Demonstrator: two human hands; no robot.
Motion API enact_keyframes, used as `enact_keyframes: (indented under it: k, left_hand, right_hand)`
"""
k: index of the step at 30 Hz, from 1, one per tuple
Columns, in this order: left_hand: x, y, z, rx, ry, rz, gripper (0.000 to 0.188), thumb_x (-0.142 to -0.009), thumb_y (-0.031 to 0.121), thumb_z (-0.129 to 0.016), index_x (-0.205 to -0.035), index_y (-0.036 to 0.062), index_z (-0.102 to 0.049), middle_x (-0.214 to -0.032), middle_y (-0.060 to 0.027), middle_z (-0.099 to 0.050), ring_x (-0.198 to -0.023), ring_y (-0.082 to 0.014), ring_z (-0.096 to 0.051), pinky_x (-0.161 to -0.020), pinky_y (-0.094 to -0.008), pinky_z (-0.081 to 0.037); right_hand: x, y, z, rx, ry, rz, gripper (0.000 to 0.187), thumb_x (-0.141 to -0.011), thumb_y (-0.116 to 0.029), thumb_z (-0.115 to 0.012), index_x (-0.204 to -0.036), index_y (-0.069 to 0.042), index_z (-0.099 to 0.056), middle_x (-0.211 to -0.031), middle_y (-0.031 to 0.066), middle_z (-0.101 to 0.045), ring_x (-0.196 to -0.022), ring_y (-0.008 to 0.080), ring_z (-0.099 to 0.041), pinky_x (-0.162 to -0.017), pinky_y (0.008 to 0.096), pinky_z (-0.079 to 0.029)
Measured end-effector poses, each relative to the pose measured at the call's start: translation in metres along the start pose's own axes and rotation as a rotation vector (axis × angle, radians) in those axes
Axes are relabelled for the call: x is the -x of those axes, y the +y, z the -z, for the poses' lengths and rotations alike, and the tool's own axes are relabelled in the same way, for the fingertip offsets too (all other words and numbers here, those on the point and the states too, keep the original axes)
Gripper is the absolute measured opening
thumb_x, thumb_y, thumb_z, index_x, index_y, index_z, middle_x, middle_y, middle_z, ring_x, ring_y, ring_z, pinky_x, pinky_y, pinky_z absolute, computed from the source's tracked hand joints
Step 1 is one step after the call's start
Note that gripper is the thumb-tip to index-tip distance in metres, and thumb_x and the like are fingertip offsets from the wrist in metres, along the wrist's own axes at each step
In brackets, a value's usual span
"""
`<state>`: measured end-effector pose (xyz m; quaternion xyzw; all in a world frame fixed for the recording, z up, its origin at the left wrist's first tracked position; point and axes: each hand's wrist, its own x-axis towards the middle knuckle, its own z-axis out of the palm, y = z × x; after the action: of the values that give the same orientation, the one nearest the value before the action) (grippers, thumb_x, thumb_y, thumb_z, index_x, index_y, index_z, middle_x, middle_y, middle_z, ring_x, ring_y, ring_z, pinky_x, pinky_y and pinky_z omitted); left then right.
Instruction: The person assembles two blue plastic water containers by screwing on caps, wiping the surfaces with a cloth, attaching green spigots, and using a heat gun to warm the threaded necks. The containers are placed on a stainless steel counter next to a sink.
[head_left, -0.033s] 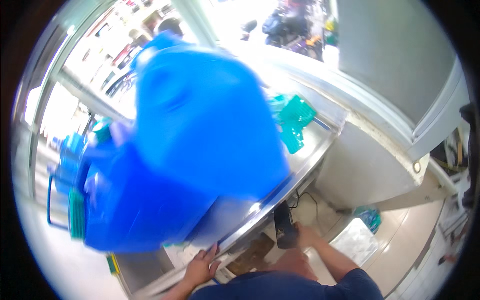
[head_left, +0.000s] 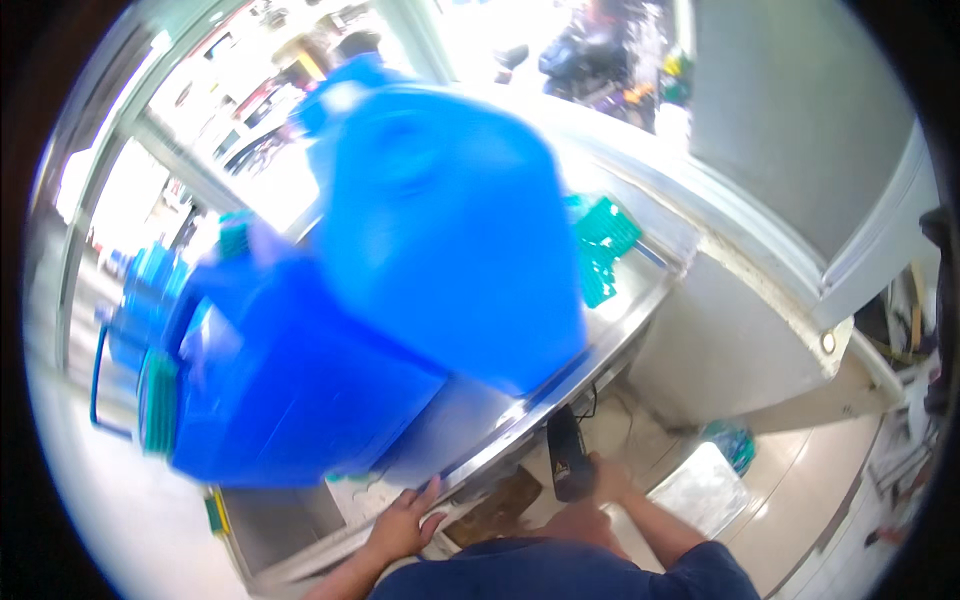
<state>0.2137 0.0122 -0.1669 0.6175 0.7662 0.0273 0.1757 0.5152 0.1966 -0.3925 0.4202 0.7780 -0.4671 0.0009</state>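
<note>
My left hand (head_left: 402, 524) rests at the front edge of a metal counter (head_left: 450, 420), its thumb and fingers apart and nothing in it. In my right hand (head_left: 606, 482) is a long black object (head_left: 568, 458) with a rounded end and a small pale mark; its kind is unclear. The hand is closed around its side, just below the counter's edge. Two big blue plastic jugs dominate the view: a lighter one (head_left: 450, 230) stands farther off and a darker one (head_left: 300, 380), with a ribbed green cap (head_left: 158, 402), lies at the left. Both are blurred.
Green plastic pieces (head_left: 605, 245) lie on the counter's far right part. A white curved panel (head_left: 735, 320) bounds the right side. On the floor are a pale flat slab (head_left: 700, 490) and a bluish-green plastic bundle (head_left: 728, 447). More blue containers (head_left: 150, 300) stand at left.
The whole view has shifted slightly, with the jugs sitting a little farther right in it. Both hands keep their places, and the right one still holds the black object.
</note>
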Motion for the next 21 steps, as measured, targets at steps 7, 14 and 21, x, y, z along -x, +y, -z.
enact_keyframes:
  k: [7,14,21]
  left_hand:
    - [0.028,0.021,0.135,-0.013,0.764,-0.623,0.047,-0.074,0.017,-0.08,-0.118,0.0068,-0.067,-0.109,-0.0132,-0.066,-0.089,-0.0273,-0.068,-0.072,-0.0346,-0.056]
    - [0.05,0.011,0.305,-0.158,1.104,-0.409,0.049,-0.079,0.019,-0.076,-0.123,0.0023,-0.062,-0.112,-0.0165,-0.066,-0.104,-0.0317,-0.063,-0.091,-0.0389,-0.048]
    - [-0.08,0.037,0.37,-0.094,0.399,-0.116,0.08,-0.081,0.049,-0.068,-0.136,-0.0063,-0.049,-0.136,-0.0273,-0.053,-0.126,-0.0363,-0.052,-0.105,-0.0396,-0.041]
  right_hand:
    - [0.073,0.019,0.004,-0.098,0.34,0.192,0.067,-0.059,-0.038,-0.084,-0.114,-0.011,-0.055,-0.09,0.0192,-0.069,-0.085,0.0429,-0.067,-0.072,0.0451,-0.053]
    - [0.157,-0.058,0.107,-0.184,0.441,0.188,0.038,-0.082,-0.028,-0.072,-0.112,-0.011,-0.055,-0.087,0.0101,-0.069,-0.074,0.0209,-0.067,-0.072,0.0322,-0.054]
    - [0.2,-0.19,0.173,0.142,0.349,0.108,0.054,-0.088,-0.038,-0.065,-0.131,-0.009,-0.055,-0.127,0.0119,-0.061,-0.116,0.0303,-0.057,-0.099,0.042,-0.046]
